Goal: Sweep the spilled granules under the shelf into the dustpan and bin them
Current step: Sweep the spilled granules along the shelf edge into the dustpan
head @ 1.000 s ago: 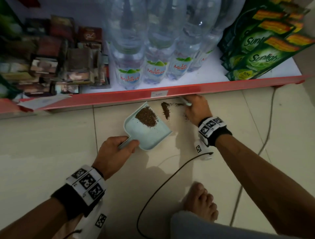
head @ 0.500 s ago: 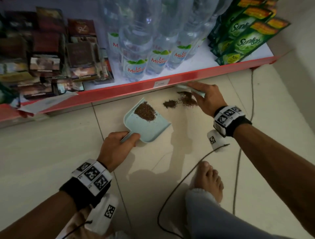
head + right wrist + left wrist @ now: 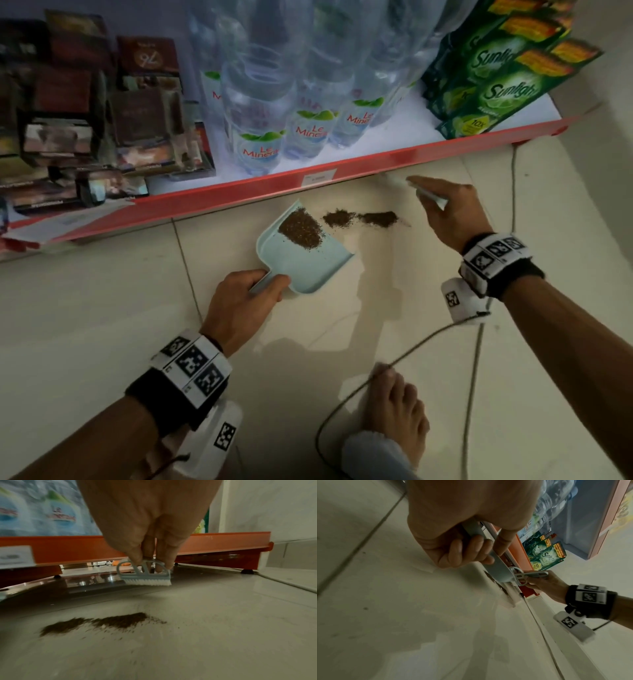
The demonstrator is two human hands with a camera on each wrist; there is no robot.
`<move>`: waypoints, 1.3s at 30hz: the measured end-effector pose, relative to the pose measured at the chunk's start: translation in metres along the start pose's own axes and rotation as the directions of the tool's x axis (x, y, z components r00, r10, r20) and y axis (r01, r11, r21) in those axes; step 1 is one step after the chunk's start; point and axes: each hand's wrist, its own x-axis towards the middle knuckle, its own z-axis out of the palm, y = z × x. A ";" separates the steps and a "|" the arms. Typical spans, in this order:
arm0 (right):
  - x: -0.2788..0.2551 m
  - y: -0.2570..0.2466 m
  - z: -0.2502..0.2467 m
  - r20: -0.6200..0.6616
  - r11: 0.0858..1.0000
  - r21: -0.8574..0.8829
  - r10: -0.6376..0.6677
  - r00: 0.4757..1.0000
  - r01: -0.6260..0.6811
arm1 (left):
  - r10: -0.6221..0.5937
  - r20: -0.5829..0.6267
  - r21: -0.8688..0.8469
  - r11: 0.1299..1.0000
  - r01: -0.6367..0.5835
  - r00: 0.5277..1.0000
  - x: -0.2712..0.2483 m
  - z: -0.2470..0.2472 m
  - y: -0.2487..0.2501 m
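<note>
A pale blue dustpan [image 3: 308, 263] lies on the tiled floor before the red-edged shelf [image 3: 376, 161], with a heap of brown granules [image 3: 301, 229] in its mouth. My left hand [image 3: 243, 301] grips its handle [image 3: 476, 530]. To its right, two small piles of granules [image 3: 359, 217] [image 3: 96, 623] lie loose on the floor. My right hand [image 3: 452, 209] holds a small blue hand brush [image 3: 145, 576] with white bristles, lifted clear of the floor to the right of and beyond the piles, close to the shelf edge.
Water bottles [image 3: 260, 113], green detergent pouches [image 3: 496, 75] and dark boxes [image 3: 85, 113] fill the shelf. A black cable [image 3: 394, 363] runs across the floor by my bare foot [image 3: 400, 407]. A second cord [image 3: 476, 377] trails near the wall at the right.
My right hand swept more granules out from under the shelf, then lifted the brush away to the right. The floor pile has grown into two patches. The dustpan stayed put.
</note>
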 end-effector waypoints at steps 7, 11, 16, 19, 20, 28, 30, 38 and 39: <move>0.028 0.000 0.032 0.088 0.984 -0.166 0.086 0.992 -0.071 | -0.006 -0.061 0.026 1.000 0.008 0.998 0.000 0.015 0.002; -0.004 -0.017 0.023 0.191 0.976 -0.065 -0.192 0.963 0.207 | -0.042 -0.070 0.020 0.999 0.043 0.997 -0.010 0.013 0.002; 0.019 -0.003 0.025 -0.037 0.986 -0.101 -0.135 0.990 0.131 | -0.046 -0.070 0.014 0.999 0.047 0.996 -0.016 0.016 0.006; 0.029 0.000 0.030 0.060 0.987 -0.144 -0.056 0.997 0.064 | -0.028 -0.057 0.012 1.000 0.029 0.998 -0.016 0.016 0.011; 0.026 0.001 0.028 0.107 0.990 -0.122 -0.064 0.992 0.077 | -0.024 -0.057 0.013 1.000 0.025 0.998 -0.016 0.015 0.012; 0.027 -0.002 0.010 0.031 0.963 -0.037 -0.266 0.964 0.267 | 0.000 -0.103 0.001 1.000 0.000 0.995 -0.019 0.007 0.012; 0.030 -0.008 0.018 0.083 0.961 -0.078 -0.260 0.962 0.267 | -0.010 -0.105 -0.009 1.000 0.009 0.994 -0.020 0.007 0.012; 0.024 -0.011 0.011 -0.046 0.967 0.078 -0.240 0.970 0.243 | -0.009 -0.128 -0.030 1.000 0.006 0.992 -0.021 0.001 0.010; 0.025 -0.015 0.015 -0.046 0.967 0.076 -0.239 0.970 0.242 | -0.006 -0.124 -0.032 0.999 0.002 0.992 -0.021 0.001 0.010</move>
